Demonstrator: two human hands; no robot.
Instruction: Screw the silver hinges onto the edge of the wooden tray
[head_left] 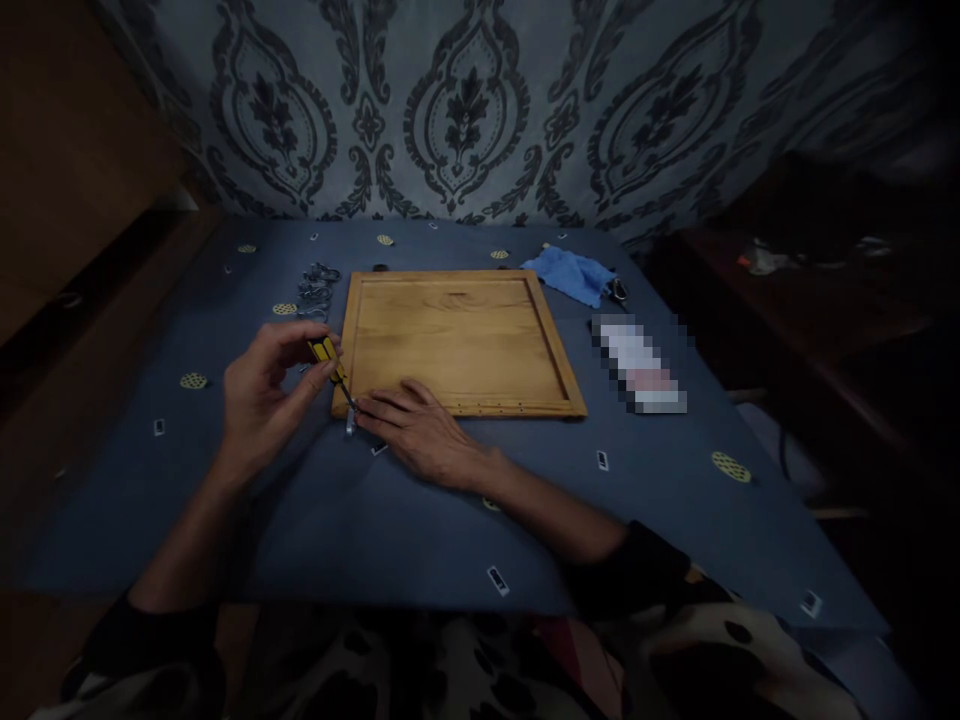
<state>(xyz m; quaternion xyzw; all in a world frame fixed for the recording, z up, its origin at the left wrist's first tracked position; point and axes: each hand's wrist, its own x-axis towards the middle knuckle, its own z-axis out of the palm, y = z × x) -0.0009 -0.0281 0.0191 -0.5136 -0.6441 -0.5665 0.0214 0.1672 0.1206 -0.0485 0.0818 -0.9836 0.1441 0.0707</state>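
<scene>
My left hand [266, 395] is closed around the yellow and black handle of a screwdriver [327, 357], which tilts down toward the near left corner of a framed wooden board [450, 335]. At that corner a small silver metal piece [350, 422] sticks out past the frame's near edge, by the screwdriver's tip. My right hand [427, 435] lies over the near edge of the frame, fingers stretched out and their tips beside the metal piece. Whether the fingertips touch it cannot be made out. Several small holes or dots mark the near rail.
A pile of metal hooks [316, 287] lies beyond my left hand. Right of the board are a blue cloth [571, 275] with a dark object at its end and a blurred-out flat item [639, 365]. Everything rests on a blue patterned tablecloth [450, 560]; a patterned curtain [465, 110] hangs behind.
</scene>
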